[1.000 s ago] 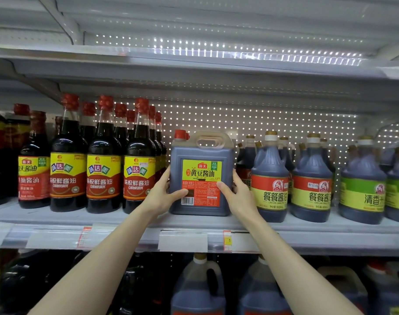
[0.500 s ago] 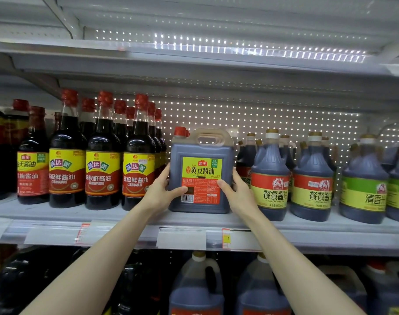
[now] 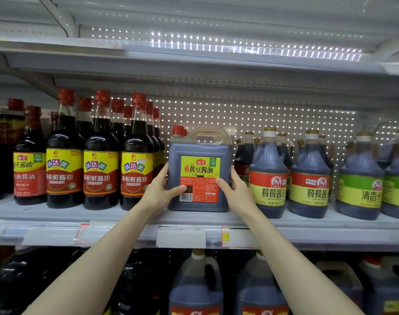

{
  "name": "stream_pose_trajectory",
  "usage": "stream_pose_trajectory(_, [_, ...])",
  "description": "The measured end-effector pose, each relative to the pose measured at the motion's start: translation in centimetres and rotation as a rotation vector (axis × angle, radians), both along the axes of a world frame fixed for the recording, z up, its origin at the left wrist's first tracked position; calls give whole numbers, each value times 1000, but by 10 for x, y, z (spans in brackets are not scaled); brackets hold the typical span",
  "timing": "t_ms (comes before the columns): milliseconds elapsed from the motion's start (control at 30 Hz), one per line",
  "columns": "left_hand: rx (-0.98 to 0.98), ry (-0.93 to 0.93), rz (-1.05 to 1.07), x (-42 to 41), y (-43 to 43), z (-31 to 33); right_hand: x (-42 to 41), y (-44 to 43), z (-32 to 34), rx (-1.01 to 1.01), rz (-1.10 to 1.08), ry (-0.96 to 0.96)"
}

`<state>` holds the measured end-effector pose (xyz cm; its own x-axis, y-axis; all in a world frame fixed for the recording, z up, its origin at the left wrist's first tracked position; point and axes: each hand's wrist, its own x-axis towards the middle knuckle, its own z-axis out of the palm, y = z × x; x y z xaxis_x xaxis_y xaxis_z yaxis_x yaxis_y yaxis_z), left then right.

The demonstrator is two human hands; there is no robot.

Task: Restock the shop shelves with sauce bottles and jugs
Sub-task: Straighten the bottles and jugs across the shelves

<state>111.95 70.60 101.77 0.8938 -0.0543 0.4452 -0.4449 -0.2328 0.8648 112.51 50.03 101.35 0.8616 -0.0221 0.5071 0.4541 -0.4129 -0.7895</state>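
A square soy sauce jug (image 3: pixel 199 155) with a red cap, moulded handle and yellow-and-red label stands upright on the white middle shelf (image 3: pixel 80 214). My left hand (image 3: pixel 157 192) grips its left side, thumb across the lower front. My right hand (image 3: pixel 236 192) grips the right side the same way. The jug sits in the gap between tall red-capped bottles (image 3: pixel 101 155) on the left and round-shouldered bottles (image 3: pixel 267 176) on the right.
More green-labelled bottles (image 3: pixel 359 180) stand at the far right. The shelf above (image 3: pixel 194 60) hangs low over the bottle tops. Price-tag strips (image 3: pixel 180 237) run along the shelf front. Large handled jugs (image 3: pixel 196 287) fill the shelf below.
Both hands stay clamped on the jug in the same place on the shelf. The view has shifted slightly; nothing else moved.
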Motion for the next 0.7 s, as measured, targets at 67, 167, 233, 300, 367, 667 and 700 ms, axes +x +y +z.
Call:
stream_pose_trajectory(67, [-4,0,-3,0,1,0,-1,0,1,5,1,2])
stream_pose_trajectory(167, [2,-6,-5,0,2,0,-1,1,1,21,3,9])
stream_pose_trajectory(233, [-4,-6,-4,0,2,0,-2,1,1,21,3,11])
stream_pose_trajectory(300, [-4,-20,-12,-1,1,0,-3,2,2,17,4,14])
stream_pose_trajectory(367, [-1,-35,-18,-2,0,1,-5,2,2,12,2,20])
stream_pose_trajectory(667, [48,-32,87,-10,-1,4,-17,7,7,-4,-42,46])
stream_pose_trajectory(700, [62,-26,119,-10,-1,4,-20,7,7,14,-45,44])
